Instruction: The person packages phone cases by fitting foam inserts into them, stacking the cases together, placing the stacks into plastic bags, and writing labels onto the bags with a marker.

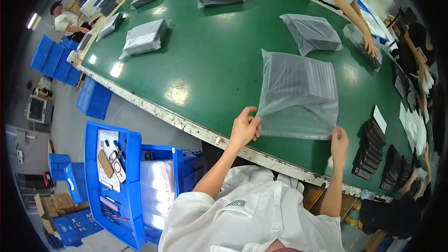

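Note:
A clear plastic bag [298, 119] lies on the green table in front of me, with a stack of dark flat items [303, 79] showing through its far part. My left hand [246, 125] pinches the bag's near left corner between thumb and fingers. At the near right corner, my right hand [339, 141] grips the edge the same way. Between my hands the near edge is stretched nearly straight, and this near part of the bag is flat. What exactly the dark items are, I cannot make out through the film.
Several bagged bundles, such as a grey one [312, 33], rest farther off on the green table [210, 56]. Black stacked pieces [369, 151] lie to the right. A co-worker's hand [370, 45] touches another bag. Blue crates [135, 177] stand at my left, beside the table edge.

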`<state>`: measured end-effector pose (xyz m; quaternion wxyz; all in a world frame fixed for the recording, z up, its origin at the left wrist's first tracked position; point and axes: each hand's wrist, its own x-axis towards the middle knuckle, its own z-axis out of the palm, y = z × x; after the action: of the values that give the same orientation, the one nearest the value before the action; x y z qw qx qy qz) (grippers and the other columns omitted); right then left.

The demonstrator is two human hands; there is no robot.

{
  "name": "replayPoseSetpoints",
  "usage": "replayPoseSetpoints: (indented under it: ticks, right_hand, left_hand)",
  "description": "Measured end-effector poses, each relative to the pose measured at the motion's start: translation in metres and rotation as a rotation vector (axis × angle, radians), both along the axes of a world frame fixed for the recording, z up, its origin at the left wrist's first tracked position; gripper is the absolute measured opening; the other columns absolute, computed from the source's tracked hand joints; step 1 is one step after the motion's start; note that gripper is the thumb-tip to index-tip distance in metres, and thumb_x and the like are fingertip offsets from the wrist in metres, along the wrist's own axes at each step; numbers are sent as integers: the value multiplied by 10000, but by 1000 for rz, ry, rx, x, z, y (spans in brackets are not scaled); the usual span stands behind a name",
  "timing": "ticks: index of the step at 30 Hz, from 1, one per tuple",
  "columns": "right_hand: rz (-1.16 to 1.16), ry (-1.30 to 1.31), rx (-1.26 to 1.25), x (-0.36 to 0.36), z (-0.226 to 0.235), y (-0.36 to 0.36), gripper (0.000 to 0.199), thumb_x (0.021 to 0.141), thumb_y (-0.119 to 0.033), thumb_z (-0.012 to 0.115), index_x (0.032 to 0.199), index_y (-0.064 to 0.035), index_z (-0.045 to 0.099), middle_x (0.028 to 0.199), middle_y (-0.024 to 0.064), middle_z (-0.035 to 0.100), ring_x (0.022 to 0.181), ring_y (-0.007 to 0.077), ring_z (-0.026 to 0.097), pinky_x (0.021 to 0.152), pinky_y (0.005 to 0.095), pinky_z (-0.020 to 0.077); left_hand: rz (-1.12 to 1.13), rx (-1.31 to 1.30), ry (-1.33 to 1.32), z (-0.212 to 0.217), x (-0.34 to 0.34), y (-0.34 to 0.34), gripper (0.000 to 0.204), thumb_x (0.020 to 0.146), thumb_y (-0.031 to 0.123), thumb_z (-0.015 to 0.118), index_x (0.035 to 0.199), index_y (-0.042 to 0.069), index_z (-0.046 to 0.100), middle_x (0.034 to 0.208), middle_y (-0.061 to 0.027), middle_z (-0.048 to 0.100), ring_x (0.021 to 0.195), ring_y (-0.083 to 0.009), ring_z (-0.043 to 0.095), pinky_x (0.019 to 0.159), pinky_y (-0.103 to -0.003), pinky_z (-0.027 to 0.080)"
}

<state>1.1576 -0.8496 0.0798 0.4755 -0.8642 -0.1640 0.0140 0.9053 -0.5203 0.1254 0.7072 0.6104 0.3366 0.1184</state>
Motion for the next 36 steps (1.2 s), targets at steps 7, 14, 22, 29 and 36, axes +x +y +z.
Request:
replayPoseSetpoints:
  ticks: [7, 14, 22, 29, 36]
  right_hand:
    - [-239, -265, -218, -66, 28, 0, 390, 955, -142, 740, 1299, 25, 660, 1192, 188, 708, 1064, 318, 708, 911, 405, 563]
    - [413, -241, -44, -78, 45, 60, 261, 946, -167, 785, 1160, -28, 737, 1073, 128, 736, 947, 287, 729, 843, 398, 565]
    - [275, -24, 16, -54, 22, 130, 257, 963, -278, 784, 978, -24, 823, 894, 142, 769, 803, 291, 731, 765, 397, 571]
    - [79, -157, -30, -39, 16, 131, 296, 900, -386, 829, 947, -94, 840, 894, 155, 775, 827, 365, 748, 743, 443, 579]
    - [315, -107, 237, -46, 15, 128, 248, 920, -286, 810, 926, -46, 745, 913, 113, 725, 796, 304, 726, 737, 431, 573]
  left_hand:
    - [-35, -101, 125, -9, -25, -24, 430, 1043, 115, 669, 1439, -10, 558, 812, -90, 743, 595, -133, 676, 453, -253, 448]
    - [-118, -108, 109, -21, -27, -23, 310, 1068, 110, 663, 1330, -51, 622, 830, -114, 761, 597, -130, 675, 436, -245, 415]
    - [-116, -27, 167, -18, -35, -16, 279, 1071, 83, 616, 1312, -57, 634, 819, -111, 762, 535, -116, 618, 426, -254, 404]
    - [-145, -43, 158, -16, -23, -19, 289, 1063, 141, 648, 1315, 0, 647, 835, -61, 750, 598, -78, 595, 494, -237, 466]
    - [-71, -60, 33, -13, -42, -9, 344, 1030, 76, 629, 1343, -46, 554, 733, -117, 698, 484, -141, 569, 412, -269, 379]
